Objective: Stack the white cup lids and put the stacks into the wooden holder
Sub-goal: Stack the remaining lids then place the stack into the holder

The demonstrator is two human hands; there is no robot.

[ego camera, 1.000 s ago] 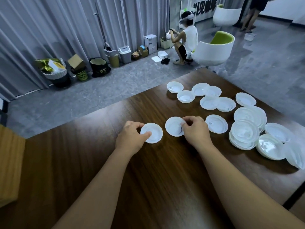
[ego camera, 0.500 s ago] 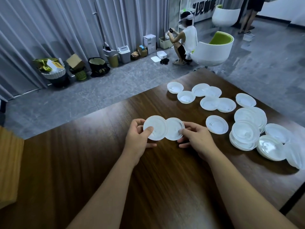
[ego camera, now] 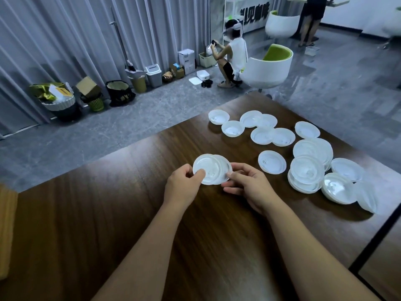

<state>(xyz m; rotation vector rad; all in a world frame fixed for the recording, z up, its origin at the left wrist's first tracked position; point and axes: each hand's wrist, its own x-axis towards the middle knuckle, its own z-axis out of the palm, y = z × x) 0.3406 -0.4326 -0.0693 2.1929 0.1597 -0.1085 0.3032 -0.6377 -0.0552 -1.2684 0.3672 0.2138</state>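
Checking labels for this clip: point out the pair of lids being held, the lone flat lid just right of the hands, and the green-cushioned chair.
held lids [ego camera: 209, 168], head view, top face.
lone lid [ego camera: 271, 162], head view, centre.
green-cushioned chair [ego camera: 265, 71], head view, white shell.

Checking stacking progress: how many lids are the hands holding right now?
2: the front lid, pinched by the left hand, and the rear lid overlapping behind it, pinched by the right hand. Others could be hidden between.

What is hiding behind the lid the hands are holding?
A second white lid peeks out on the right behind the front lid. Only its edge shows; the rest is covered. The left hand and right hand pinch them.
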